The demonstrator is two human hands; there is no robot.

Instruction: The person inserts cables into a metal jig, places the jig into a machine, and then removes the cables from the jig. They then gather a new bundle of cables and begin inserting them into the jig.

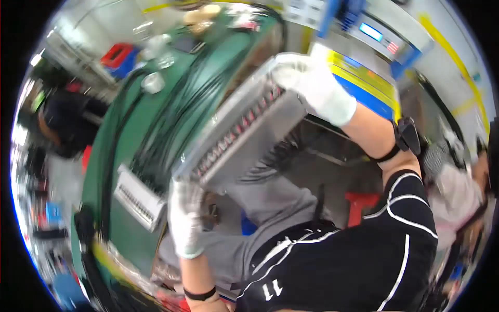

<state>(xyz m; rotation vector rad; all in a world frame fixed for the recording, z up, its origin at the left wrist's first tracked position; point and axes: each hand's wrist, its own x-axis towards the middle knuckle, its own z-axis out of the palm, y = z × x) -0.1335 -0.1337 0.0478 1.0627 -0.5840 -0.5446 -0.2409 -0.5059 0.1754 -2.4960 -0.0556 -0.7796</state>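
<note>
I hold a long grey tray-like piece (254,138) between both hands, tilted with its far end up to the right. A row of small dark and reddish parts runs along it; motion blur hides their kind. My left hand (186,216), in a white glove, is closed on its near lower end. The far upper end is gripped by my right hand (318,86), also in a white glove. On the green table to the left, a white strip-shaped tray (139,197) with a row of dark slots or parts lies close to my left hand.
Black cables (179,99) stretch across the green table (127,156). A white cup-like object (153,82) and a red-and-blue bin (119,60) are farther off. A machine with a small lit screen (371,32) and yellow-and-blue front (364,83) stands beyond my right hand. A person (70,119) is at far left.
</note>
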